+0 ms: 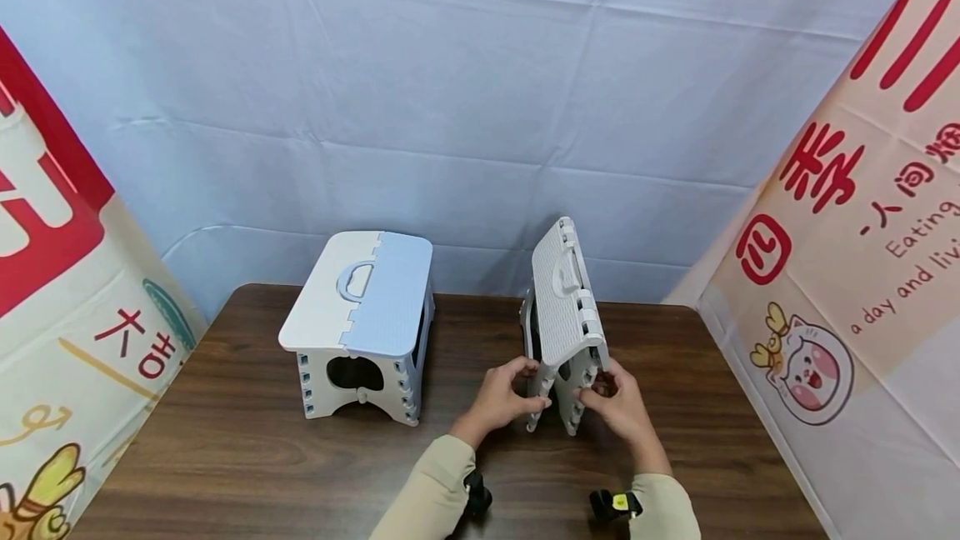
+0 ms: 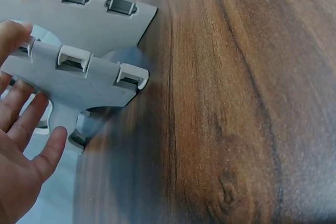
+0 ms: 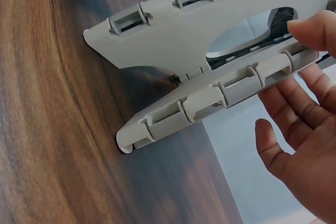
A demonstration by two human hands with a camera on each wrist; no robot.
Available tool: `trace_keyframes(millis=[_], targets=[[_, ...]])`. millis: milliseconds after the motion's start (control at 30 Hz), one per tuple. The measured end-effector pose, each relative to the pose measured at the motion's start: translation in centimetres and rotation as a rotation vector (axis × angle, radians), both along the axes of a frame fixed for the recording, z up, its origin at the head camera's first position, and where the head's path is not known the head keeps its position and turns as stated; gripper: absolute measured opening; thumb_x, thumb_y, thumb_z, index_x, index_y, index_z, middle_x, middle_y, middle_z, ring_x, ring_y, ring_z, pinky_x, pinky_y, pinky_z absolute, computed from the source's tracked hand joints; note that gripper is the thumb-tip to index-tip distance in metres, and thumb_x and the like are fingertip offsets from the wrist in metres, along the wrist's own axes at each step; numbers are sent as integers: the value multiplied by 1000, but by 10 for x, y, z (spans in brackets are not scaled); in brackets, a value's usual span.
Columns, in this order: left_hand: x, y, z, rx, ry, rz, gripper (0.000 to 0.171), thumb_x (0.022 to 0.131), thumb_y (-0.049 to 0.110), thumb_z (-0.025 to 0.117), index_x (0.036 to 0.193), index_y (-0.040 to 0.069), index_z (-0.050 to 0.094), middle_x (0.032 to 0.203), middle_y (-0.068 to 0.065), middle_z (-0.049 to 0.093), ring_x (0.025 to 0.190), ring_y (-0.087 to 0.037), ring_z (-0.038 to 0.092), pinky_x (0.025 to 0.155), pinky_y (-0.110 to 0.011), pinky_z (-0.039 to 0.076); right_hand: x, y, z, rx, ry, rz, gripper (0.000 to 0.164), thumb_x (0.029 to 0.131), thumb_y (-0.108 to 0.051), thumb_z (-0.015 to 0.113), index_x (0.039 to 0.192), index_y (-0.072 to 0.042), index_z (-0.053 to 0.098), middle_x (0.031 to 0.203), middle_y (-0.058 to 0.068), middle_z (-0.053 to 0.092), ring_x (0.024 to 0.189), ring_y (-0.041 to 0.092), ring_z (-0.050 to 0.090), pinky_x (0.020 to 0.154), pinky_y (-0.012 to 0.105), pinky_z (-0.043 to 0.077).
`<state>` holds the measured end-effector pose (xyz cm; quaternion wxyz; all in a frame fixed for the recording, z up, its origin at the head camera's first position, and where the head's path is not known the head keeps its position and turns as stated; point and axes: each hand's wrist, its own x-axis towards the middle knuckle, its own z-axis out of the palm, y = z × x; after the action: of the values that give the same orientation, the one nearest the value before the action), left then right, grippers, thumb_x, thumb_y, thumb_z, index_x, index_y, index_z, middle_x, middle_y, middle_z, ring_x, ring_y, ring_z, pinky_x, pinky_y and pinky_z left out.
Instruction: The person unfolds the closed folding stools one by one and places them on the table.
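A white-grey folding step stool (image 1: 558,325) stands partly folded on the right half of the table, its top bent into a steep ridge and its two leg panels close together. My left hand (image 1: 498,398) pinches the edge of the left leg panel between thumb and fingers. On the other side, my right hand (image 1: 618,407) grips the right leg panel (image 3: 210,100) by its hinged edge, thumb on the near face and fingers behind. Both panels' lower ends are down at the wood. In the left wrist view the nearer leg panel (image 2: 86,77) shows its clip-like hinges.
A second folding stool (image 1: 318,298), white and light blue with a carry handle, stands unfolded at the left on the brown wooden table (image 1: 300,473). A pale cloth (image 1: 450,90) hangs behind, and printed cloths (image 1: 840,273) flank both sides.
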<state>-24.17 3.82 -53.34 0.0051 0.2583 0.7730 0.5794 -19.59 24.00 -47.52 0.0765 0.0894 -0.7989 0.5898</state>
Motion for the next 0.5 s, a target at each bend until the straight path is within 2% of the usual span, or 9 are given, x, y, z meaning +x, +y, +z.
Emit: trace_keyframes(millis=[100,300,500], targets=[[0,-1,1,-6,-6,6,41,75,19,79,111,10,61,108,-3,62,99,-31,60,81,-42,48,0,1,-1,-4,16,-10,30,75,11,66,103,7,56,77,9,55,64,18,47,56,27,43],[-1,0,1,-35,7,23,41,74,19,79,110,11,60,106,-1,62,98,-27,60,81,-42,48,-1,3,-2,21,69,-31,34,71,13,64,104,9,56,81,12,56,66,19,48,57,26,43],[-3,-2,0,-74,38,26,40,72,18,80,107,13,60,101,2,62,92,-21,61,79,-41,49,-1,2,-1,40,67,-56,37,69,13,61,106,10,55,84,13,56,68,16,48,58,27,43]])
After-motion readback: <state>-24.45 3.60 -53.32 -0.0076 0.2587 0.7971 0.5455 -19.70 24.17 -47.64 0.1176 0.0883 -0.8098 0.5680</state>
